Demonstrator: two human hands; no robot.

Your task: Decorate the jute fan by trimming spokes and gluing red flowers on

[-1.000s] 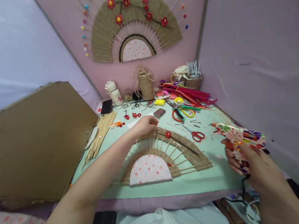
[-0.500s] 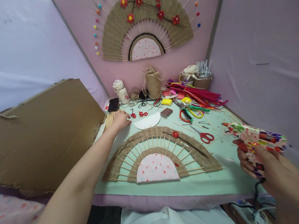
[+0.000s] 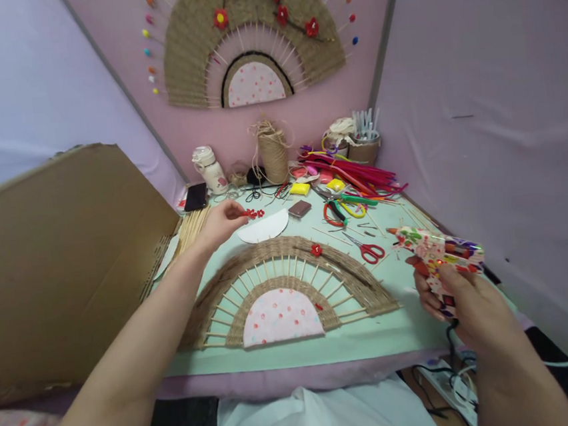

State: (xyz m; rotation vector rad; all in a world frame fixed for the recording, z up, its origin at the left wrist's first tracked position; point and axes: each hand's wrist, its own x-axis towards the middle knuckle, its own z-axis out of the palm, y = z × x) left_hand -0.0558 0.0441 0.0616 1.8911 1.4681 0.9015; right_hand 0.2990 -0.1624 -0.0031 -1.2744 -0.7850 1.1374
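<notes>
Right hand [image 3: 466, 299] holds glue gun [image 3: 443, 249] clear of the fan [image 3: 278, 283], presumably against drips; left hand [image 3: 223, 222] at red flowers [image 3: 254, 213], whether gripping one cannot be told

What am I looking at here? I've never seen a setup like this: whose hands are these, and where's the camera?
There's no machine: these are one person's two bare hands. One camera, worn on the head, looks forward and down. The right hand holds a patterned glue gun. The left hand is at the small red flowers; whether it holds one is hard to tell. On the table lies a woven fan, with scissors, a white half-circle and a roll of twine beyond it. A second fan is on the pink wall.
</notes>
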